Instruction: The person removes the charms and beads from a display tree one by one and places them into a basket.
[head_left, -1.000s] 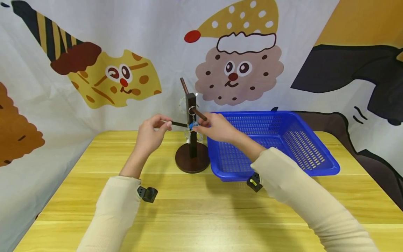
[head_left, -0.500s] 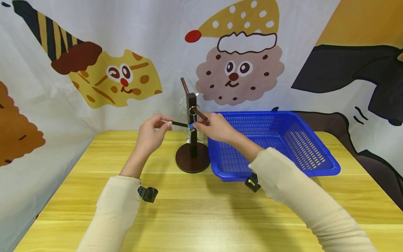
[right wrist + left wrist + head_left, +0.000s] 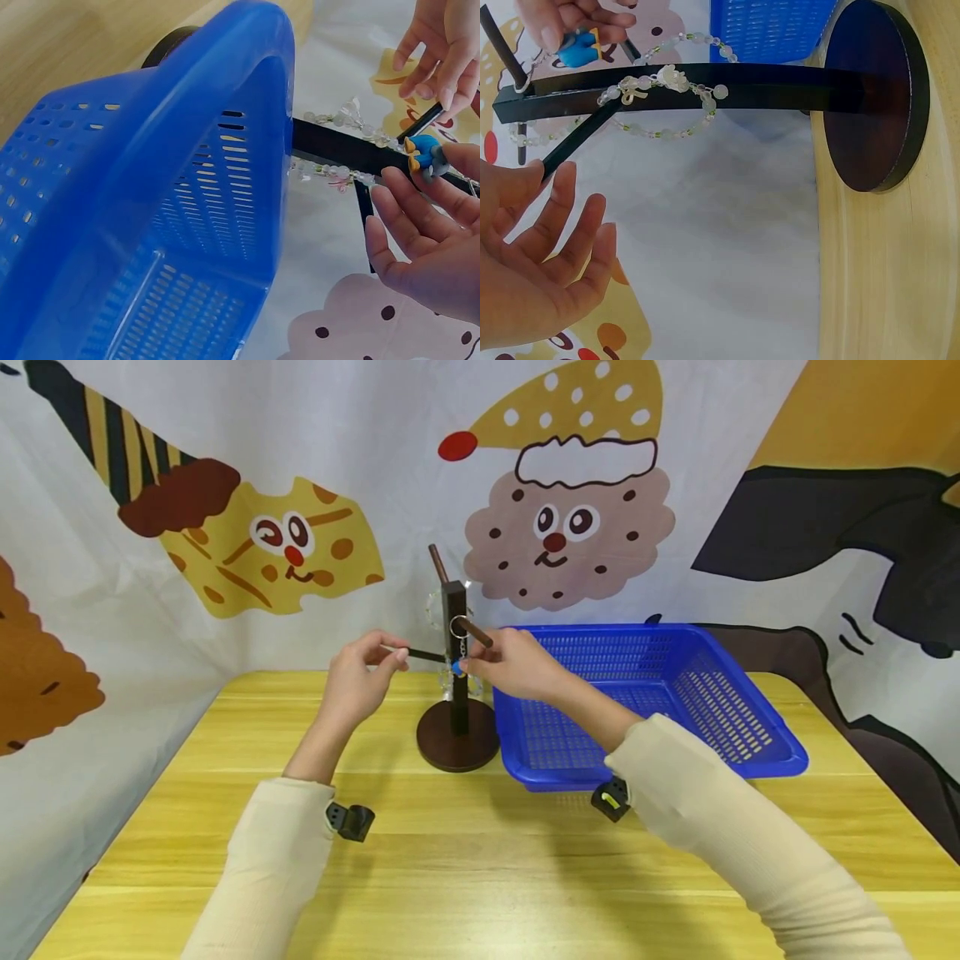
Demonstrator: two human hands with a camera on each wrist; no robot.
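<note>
A dark wooden stand (image 3: pixel 459 750) with a round base and several pegs stands upright on the table. My left hand (image 3: pixel 358 681) pinches the end of its left peg (image 3: pixel 577 142) between thumb and index finger, the other fingers loosely spread. A keychain hangs by its metal ring (image 3: pixel 452 628) on the peg pointing toward me. My right hand (image 3: pixel 517 664) pinches the keychain's small blue figurine (image 3: pixel 424 152), which has yellow feet, beside the post. The fingers partly hide it in the head view. Beaded bracelets (image 3: pixel 673 79) hang on the stand, one round the left peg.
A blue plastic basket (image 3: pixel 660 768) with slotted walls sits right of the stand, close to its base, beneath my right forearm. The wooden table (image 3: pixel 450 868) meets a white cloth backdrop (image 3: pixel 420 460) printed with cartoon food right behind the stand.
The blue figurine has turned and dropped slightly in my right fingers, and its chain shows more below the ring. My left hand stays on the peg.
</note>
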